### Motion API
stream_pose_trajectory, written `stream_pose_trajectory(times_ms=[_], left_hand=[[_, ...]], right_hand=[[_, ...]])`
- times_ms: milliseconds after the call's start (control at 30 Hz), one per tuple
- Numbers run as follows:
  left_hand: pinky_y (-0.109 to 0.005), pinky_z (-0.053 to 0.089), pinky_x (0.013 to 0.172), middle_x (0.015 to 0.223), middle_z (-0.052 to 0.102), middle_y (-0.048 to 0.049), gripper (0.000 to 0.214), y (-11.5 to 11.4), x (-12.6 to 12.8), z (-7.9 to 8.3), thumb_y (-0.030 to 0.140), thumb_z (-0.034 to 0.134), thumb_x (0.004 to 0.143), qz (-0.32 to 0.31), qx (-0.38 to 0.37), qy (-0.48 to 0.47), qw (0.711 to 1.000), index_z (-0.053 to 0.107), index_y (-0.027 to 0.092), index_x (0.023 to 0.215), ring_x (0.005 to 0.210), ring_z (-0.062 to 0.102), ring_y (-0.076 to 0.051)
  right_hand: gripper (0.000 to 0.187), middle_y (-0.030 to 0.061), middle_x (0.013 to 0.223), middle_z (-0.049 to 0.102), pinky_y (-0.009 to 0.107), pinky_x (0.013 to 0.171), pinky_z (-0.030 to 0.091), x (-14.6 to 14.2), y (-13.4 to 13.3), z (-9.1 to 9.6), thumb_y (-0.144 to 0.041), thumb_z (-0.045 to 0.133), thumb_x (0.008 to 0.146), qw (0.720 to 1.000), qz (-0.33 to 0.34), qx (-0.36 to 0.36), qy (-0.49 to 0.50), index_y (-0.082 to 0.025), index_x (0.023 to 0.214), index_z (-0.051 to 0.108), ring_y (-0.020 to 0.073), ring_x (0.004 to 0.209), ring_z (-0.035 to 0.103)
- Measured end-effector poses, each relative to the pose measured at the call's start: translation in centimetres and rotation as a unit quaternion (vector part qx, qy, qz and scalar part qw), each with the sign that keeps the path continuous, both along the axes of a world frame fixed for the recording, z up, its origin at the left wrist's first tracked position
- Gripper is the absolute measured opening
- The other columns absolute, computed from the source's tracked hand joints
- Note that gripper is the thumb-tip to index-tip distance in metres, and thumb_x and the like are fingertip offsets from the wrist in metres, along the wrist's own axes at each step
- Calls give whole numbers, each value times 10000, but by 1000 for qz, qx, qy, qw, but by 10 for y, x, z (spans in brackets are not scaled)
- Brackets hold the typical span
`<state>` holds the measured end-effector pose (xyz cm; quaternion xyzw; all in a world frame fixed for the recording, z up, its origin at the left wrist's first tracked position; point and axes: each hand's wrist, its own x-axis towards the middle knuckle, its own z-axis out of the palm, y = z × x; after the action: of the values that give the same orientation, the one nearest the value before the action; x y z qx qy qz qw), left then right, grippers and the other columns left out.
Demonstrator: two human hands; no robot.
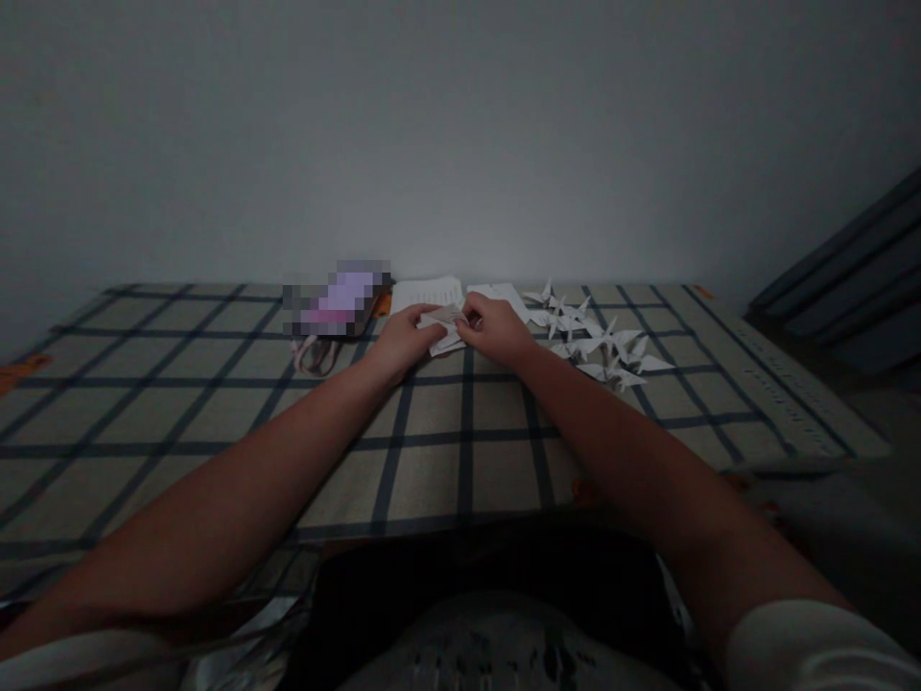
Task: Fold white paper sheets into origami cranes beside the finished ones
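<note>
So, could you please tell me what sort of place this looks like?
Probably a room in a home: a checked tablecloth with origami cranes on it, set against a plain wall.

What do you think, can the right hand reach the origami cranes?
Probably yes: the origami cranes lie to the right of the right hand, nothing seems in between, but it may need to let go of the folded paper first.
</note>
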<state>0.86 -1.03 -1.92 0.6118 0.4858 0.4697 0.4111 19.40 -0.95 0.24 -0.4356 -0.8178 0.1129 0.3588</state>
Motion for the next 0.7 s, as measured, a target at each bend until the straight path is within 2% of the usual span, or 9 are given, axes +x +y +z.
stream_pose_trajectory(times_ms=[100,167,233,367,533,700], left_hand=[[-330,541,722,900,746,-81,374,-1,0,0,399,791,660,5,5,-12,1000,731,171,950,823,678,-239],[-325,535,732,883,746,-83,378,-1,-1,2,421,810,647,14,11,-7,1000,734,162,913,837,675,-240],[-323,527,742,872,742,-77,390,-1,-2,5,407,820,634,28,10,-8,1000,739,157,922,836,672,-235],[-338,524,728,809,720,-58,417,-2,-2,12,331,831,606,26,-49,-77,996,726,150,968,746,667,-207],[-335,556,702,830,736,-65,403,-3,-1,18,174,798,582,-6,-121,-176,977,708,151,974,697,681,-184],[-282,552,650,822,745,-70,415,-4,-2,22,124,785,559,-37,-152,-178,972,732,128,971,670,676,-165]], right_hand=[[129,13,739,630,296,689,379,1,1,-1,-254,647,833,999,22,-13,23,-210,783,536,163,702,560],[133,27,813,670,296,706,420,2,0,0,-291,667,838,996,54,-25,64,-213,867,563,170,747,607],[222,48,937,708,297,730,460,3,-1,0,-336,685,844,989,93,-39,104,-226,1002,576,179,827,650],[343,71,1083,716,293,743,504,7,-1,-1,-330,674,853,978,140,-65,141,-244,1165,561,193,954,671],[492,112,1310,641,289,725,535,13,8,-7,-329,722,814,968,160,-115,156,-230,1279,594,192,988,670],[414,106,1185,702,346,871,542,13,11,-7,-354,720,833,968,168,-125,140,-183,1208,686,193,976,675]])
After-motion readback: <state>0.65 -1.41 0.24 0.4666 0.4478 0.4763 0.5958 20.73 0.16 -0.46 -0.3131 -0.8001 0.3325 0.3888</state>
